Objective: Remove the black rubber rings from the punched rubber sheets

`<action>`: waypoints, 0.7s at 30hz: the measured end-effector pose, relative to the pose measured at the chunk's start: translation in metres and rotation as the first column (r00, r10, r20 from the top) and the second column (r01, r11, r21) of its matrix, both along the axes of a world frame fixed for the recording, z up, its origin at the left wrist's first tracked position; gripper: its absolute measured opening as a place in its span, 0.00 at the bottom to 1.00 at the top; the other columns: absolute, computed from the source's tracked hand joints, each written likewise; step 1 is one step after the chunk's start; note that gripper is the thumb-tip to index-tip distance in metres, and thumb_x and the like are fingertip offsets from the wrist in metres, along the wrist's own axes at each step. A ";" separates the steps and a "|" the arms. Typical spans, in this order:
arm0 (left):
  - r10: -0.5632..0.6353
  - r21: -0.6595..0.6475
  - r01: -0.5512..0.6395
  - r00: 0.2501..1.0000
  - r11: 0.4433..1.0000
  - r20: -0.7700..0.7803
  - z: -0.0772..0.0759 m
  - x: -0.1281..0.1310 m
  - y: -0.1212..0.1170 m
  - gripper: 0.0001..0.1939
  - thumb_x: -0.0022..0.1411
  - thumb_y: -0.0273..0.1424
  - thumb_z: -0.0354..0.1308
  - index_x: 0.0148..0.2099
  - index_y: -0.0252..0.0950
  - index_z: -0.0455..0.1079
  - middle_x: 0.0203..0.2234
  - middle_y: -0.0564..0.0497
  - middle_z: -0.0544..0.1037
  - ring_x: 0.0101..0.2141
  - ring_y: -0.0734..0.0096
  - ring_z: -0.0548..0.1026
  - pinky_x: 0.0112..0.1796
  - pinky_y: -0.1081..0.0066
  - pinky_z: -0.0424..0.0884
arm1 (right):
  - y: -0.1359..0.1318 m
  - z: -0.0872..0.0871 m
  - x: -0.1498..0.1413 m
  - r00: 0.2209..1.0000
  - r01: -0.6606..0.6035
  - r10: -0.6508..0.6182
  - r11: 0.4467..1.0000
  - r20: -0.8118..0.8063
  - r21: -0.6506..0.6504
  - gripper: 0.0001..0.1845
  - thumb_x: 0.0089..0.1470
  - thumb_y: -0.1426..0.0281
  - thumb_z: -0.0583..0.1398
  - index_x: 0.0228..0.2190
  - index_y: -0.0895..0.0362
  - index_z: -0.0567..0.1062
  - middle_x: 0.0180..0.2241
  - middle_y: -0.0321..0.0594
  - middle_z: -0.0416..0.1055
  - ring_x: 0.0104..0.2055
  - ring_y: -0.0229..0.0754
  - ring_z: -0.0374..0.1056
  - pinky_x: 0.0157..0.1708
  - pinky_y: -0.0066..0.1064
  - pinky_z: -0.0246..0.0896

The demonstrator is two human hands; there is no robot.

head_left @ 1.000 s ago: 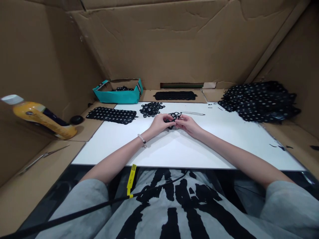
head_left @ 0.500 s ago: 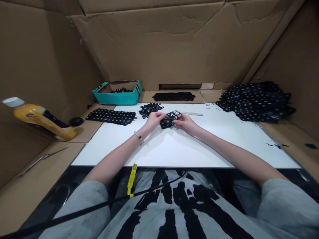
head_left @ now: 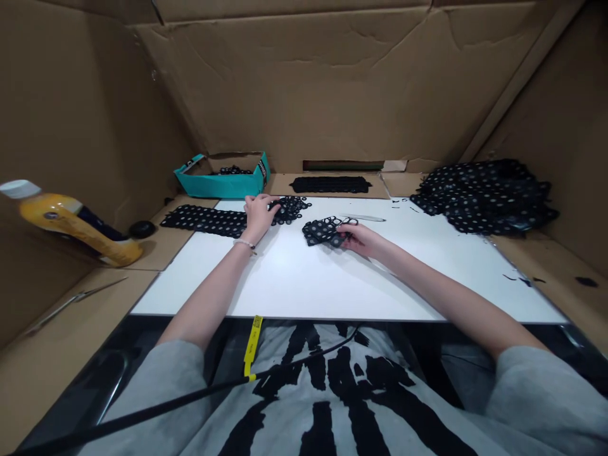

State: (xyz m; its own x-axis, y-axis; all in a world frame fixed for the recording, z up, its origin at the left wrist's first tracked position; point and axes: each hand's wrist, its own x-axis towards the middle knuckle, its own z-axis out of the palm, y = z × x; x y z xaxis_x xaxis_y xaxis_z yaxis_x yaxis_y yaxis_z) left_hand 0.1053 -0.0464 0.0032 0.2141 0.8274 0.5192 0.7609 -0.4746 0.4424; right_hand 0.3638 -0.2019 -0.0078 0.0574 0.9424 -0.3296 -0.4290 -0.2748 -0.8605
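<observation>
My left hand is at the near left edge of a pile of small black rings. Its thumb and forefinger come close together among the rings; whatever lies between them is too small to make out. Pinched in my right hand is a piece of black polka-dot mesh, with loose open rings standing up along its far edge. The piece is over the middle of the white board. Partly behind my left hand lies a flat black dotted mesh strip.
At the back left stands a teal box with black rings inside. A dark folded strip lies behind the board, and a thin pointed tool on it. Dotted mesh is heaped at right. Left are a bottle and slim scissors-like tool.
My left hand has let go of the mesh piece and moved left to the ring pile. My right hand keeps the piece, which now lies more spread out.
</observation>
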 end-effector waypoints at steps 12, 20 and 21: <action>-0.620 -0.133 0.613 0.785 0.778 -0.007 0.013 0.057 -0.082 0.17 0.55 0.45 0.68 0.42 0.40 0.80 0.35 0.48 0.83 0.42 0.57 0.74 0.46 0.62 0.67 | -0.005 -0.005 -0.004 0.996 -0.083 0.076 0.974 0.044 0.212 0.22 0.31 0.76 0.75 0.27 0.56 0.71 0.26 0.31 0.71 0.31 0.37 0.71 0.39 0.32 0.71; -0.561 -0.355 0.624 0.782 0.697 0.273 0.001 0.066 -0.087 0.14 0.50 0.39 0.71 0.37 0.35 0.81 0.32 0.47 0.84 0.34 0.62 0.79 0.37 0.68 0.72 | -0.010 -0.006 -0.012 0.982 -0.137 0.088 0.941 0.167 0.310 0.26 0.31 0.67 0.77 0.31 0.55 0.70 0.29 0.31 0.74 0.29 0.36 0.70 0.33 0.31 0.69; -0.556 -0.377 0.633 0.774 0.676 0.303 0.001 0.066 -0.086 0.14 0.49 0.39 0.71 0.36 0.35 0.81 0.32 0.47 0.84 0.34 0.62 0.79 0.37 0.68 0.72 | -0.010 -0.006 -0.012 0.979 -0.145 0.090 0.938 0.183 0.314 0.26 0.31 0.66 0.77 0.31 0.55 0.70 0.28 0.31 0.74 0.28 0.36 0.70 0.32 0.30 0.69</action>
